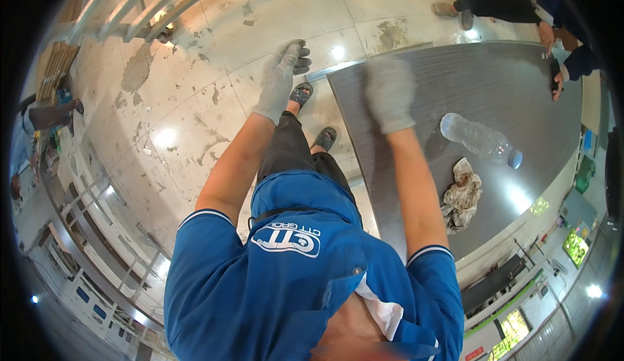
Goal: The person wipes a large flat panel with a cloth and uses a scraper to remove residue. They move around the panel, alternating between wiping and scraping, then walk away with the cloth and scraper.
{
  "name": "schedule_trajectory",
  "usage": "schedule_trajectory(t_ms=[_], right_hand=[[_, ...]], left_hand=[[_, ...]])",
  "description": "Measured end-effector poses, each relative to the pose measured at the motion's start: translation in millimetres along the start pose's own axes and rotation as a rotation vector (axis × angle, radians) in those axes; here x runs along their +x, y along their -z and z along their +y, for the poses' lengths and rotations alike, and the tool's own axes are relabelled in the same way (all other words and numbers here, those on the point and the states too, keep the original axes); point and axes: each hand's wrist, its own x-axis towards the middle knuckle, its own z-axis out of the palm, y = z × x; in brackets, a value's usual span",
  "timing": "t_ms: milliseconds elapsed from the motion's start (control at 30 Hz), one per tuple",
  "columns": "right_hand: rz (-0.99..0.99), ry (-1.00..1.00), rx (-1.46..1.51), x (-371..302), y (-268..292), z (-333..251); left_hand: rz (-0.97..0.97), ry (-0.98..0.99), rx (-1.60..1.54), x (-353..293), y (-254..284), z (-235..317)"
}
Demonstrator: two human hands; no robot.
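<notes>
My left hand (283,75), in a grey work glove with darkened fingertips, is held above the floor just left of the tabletop. Its fingers curl in close together, and nothing shows between them. Over the near left part of a dark wood-grain tabletop (416,179) is my right hand (390,94), also gloved in grey. Motion smears its fingers, so their pose and any contact with the surface are unclear. To its right a clear plastic bottle (478,138) with a blue cap lies on its side. A crumpled, stained rag (463,195) rests nearer to me.
At the far right, another person's hands (556,85) are at the tabletop's edge, by a dark object. A metal rack (133,7) stands at the upper left over a stained tiled floor (195,94). Another person (49,115) is at the far left, near metal frames (78,231).
</notes>
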Motion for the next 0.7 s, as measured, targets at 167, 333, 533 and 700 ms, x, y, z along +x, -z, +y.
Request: schedule_trajectory(t_ms=[167, 333, 533, 700], right_hand=[[-0.129, 0.221, 0.334, -52, -5, -2], [0.349, -0.355, 0.322, -92, 24, 60], [0.337, -0.583, 0.101, -67, 18, 97], [0.207, -0.094, -0.130, -39, -1, 33]], left_hand=[[0.043, -0.056, 0.032, 7, -16, 6], [-0.323, -0.092, 0.568, 12, -61, 4], [-0.222, -0.171, 0.540, -30, -16, -8], [-0.061, -0.011, 0.511, -59, 22, -8]])
